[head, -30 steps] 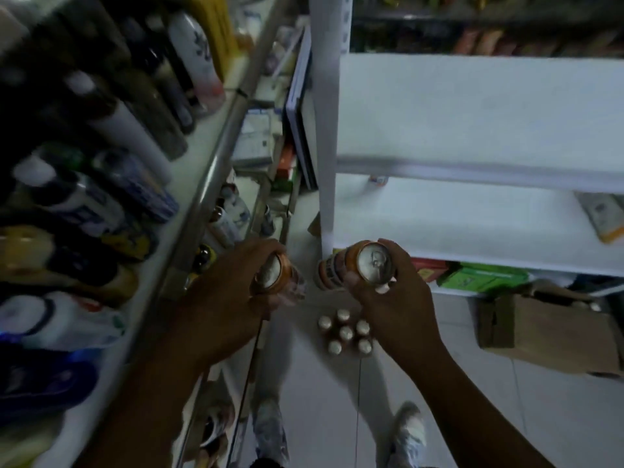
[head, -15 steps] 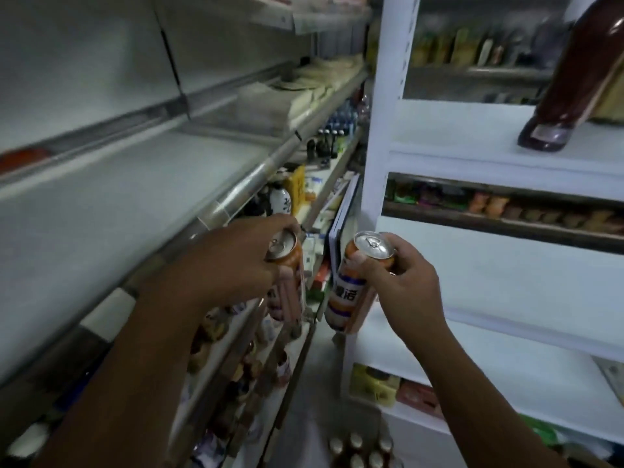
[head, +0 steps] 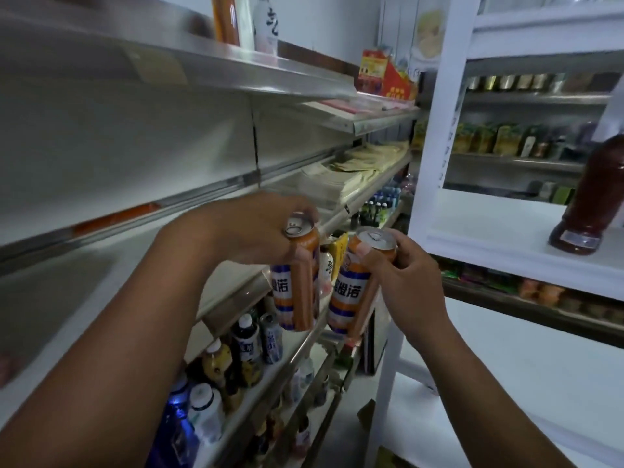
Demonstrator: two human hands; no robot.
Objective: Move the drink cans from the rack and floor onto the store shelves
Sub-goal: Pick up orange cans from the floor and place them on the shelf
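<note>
I hold two tall orange drink cans with blue-and-white label bands, one in each hand, side by side at chest height. My left hand (head: 256,228) grips the top of the left can (head: 297,282), which hangs upright in front of the metal store shelf (head: 101,251) on the left. My right hand (head: 401,275) grips the right can (head: 354,288) near its top, tilted slightly, next to the white rack's post (head: 435,130). The two cans are a small gap apart.
Bottled drinks (head: 236,359) fill the lower left shelves. The white rack's shelf (head: 499,231) on the right carries a large dark bottle (head: 594,197). An upper metal shelf (head: 236,62) holds two tall bottles. Packaged goods line the back shelves.
My view has swung up from the floor to the shelves. Both hands have risen with their cans, from knee height over the floor cans to in front of the left shelf.
</note>
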